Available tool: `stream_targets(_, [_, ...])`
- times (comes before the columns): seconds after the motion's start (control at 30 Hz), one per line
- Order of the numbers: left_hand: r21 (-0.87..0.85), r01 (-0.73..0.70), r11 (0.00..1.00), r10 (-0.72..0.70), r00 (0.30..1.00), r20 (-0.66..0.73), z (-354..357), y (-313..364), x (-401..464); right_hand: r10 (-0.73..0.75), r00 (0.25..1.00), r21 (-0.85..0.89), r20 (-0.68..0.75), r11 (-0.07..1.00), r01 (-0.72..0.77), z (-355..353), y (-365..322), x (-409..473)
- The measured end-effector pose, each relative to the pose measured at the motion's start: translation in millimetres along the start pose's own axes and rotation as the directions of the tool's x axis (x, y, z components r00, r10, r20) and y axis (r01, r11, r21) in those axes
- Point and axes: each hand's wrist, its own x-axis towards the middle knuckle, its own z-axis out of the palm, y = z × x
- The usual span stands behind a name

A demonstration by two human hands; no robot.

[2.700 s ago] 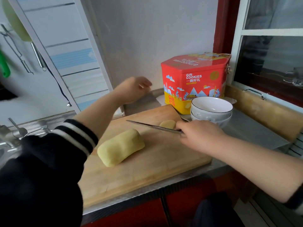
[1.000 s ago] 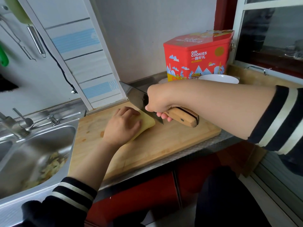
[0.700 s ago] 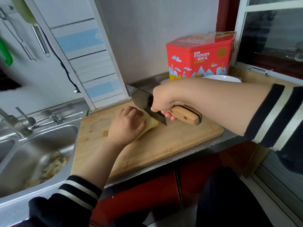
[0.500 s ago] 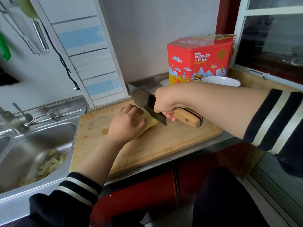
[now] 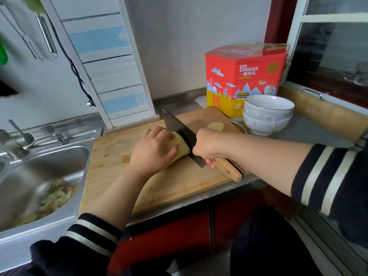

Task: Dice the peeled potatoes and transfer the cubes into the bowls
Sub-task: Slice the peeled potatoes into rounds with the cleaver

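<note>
A peeled yellow potato lies on the wooden cutting board. My left hand holds it down, fingers curled over its top. My right hand grips the wooden handle of a cleaver, whose blade stands against the potato's right end, edge down on the board. A smaller potato piece lies at the board's far right corner. Two stacked white bowls stand on the counter just right of the board.
A red and yellow cookie tin stands behind the bowls against the wall. A steel sink holding peel scraps lies left of the board, with a tap behind it. A window ledge runs along the right.
My right hand swapped a thin knife for the cleaver, and my left hand came down onto the potato. Over the last second the cleaver blade has dropped beside the potato's right end.
</note>
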Motion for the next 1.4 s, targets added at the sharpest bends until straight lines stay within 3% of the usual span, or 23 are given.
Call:
stream_targets(0.3, [0.002, 0.008, 1.000, -0.008, 1.000, 0.004, -1.7, 3.2, -2.0, -0.092, 0.994, 0.147, -0.053, 0.984, 0.099, -24.5, 14.4, 1.2])
stream_targets(0.47, [-0.024, 0.069, 0.997, -0.067, 0.996, 0.061, -6.0, 4.7, -0.4, -0.154, 0.980, 0.311, -0.127, 0.932, 0.186, -56.5, 27.2, -6.1])
stream_targets(0.63, [-0.093, 0.140, 0.986, -0.127, 0.982, 0.139, -11.9, 7.8, 8.6, -0.199, 0.960, 0.330, -0.195, 0.909, 0.255, -74.3, 51.6, -10.1])
stream_targets(0.7, [-0.166, 0.200, 0.965, -0.178, 0.974, 0.142, -16.1, 9.2, 15.1, -0.233, 0.942, 0.239, -0.242, 0.927, 0.290, -74.2, 61.4, -9.2])
stream_targets(0.77, [-0.313, 0.260, 0.914, -0.292, 0.954, -0.061, -23.6, 12.2, 21.5, -0.318, 0.889, -0.002, -0.329, 0.942, 0.336, -71.0, 73.6, -7.6])
stream_targets(0.8, [-0.387, 0.272, 0.881, -0.368, 0.908, -0.199, -30.2, 13.6, 26.0, -0.371, 0.848, -0.174, -0.378, 0.928, 0.328, -67.7, 80.0, -6.6])
stream_targets(0.87, [-0.464, 0.234, 0.854, -0.435, 0.810, -0.392, -45.9, 15.2, 39.0, -0.470, 0.765, -0.469, -0.441, 0.847, 0.250, -59.1, 92.0, -3.3])
stream_targets(0.93, [-0.420, 0.193, 0.887, -0.381, 0.820, -0.428, -60.1, 19.1, 56.2, -0.555, 0.703, -0.650, -0.445, 0.740, 0.174, -49.4, 101.2, 0.6])
stream_targets(1.0, [-0.302, 0.190, 0.934, -0.278, 0.919, -0.281, -68.9, 27.5, 74.9, -0.626, 0.677, -0.770, -0.387, 0.623, 0.136, -41.5, 108.6, 2.0])
stream_targets(1.07, [-0.170, 0.156, 0.973, -0.158, 0.987, 0.002, -69.3, 40.0, 88.7, -0.672, 0.669, -0.823, -0.317, 0.546, 0.158, -35.9, 114.8, 0.5])
stream_targets(1.13, [-0.091, 0.102, 0.991, -0.066, 0.941, 0.331, -63.3, 53.7, 96.9, -0.719, 0.629, -0.849, -0.296, 0.500, 0.172, -31.1, 121.5, 0.8])
stream_targets(1.2, [-0.042, 0.075, 0.996, -0.038, 0.819, 0.572, -52.0, 64.1, 100.9, -0.719, 0.614, -0.872, -0.325, 0.479, 0.099, -31.0, 126.7, -0.8])
stream_targets(1.27, [-0.044, 0.079, 0.996, -0.029, 0.741, 0.671, -41.9, 67.2, 102.7, -0.753, 0.541, -0.857, -0.375, 0.504, 0.107, -32.6, 130.7, 3.6])
stream_targets(1.4, [-0.119, 0.088, 0.989, 0.012, 0.753, 0.658, -30.5, 73.0, 108.7, -0.768, 0.507, -0.855, -0.393, 0.507, 0.106, -37.5, 140.0, 3.9])
